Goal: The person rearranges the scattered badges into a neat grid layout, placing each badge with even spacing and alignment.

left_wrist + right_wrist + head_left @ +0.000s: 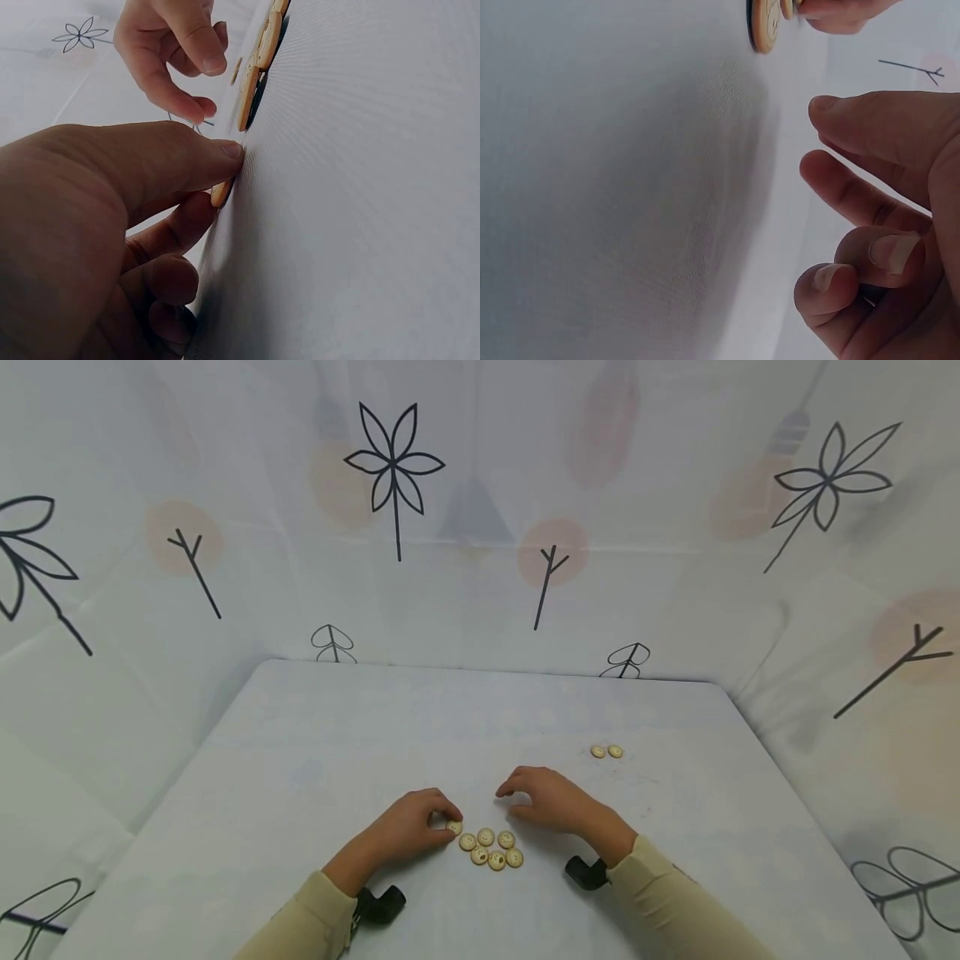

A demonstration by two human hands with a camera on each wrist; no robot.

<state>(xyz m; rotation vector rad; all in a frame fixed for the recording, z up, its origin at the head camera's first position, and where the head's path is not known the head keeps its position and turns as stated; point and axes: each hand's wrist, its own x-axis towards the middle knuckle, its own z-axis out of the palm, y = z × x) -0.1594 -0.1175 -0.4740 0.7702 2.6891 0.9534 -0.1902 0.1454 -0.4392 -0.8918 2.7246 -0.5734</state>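
Note:
My left hand (411,827) pinches a round wooden button (453,827) between thumb and index finger, down at the table surface. In the left wrist view only the edge of this button (220,193) shows below the thumb. Just right of it lies a cluster of several pale wooden buttons (480,856), close together and some touching. My right hand (551,799) hovers above and to the right of the cluster, holding nothing. Its thumb and index finger are apart, with the other fingers loosely bent, as the right wrist view of the hand (885,202) shows.
Two more buttons (606,752) lie side by side farther back on the right. The white table (360,727) has its far edge against a white cloth backdrop (480,593) with plant drawings. Black wrist devices (381,906) sit under both beige sleeves.

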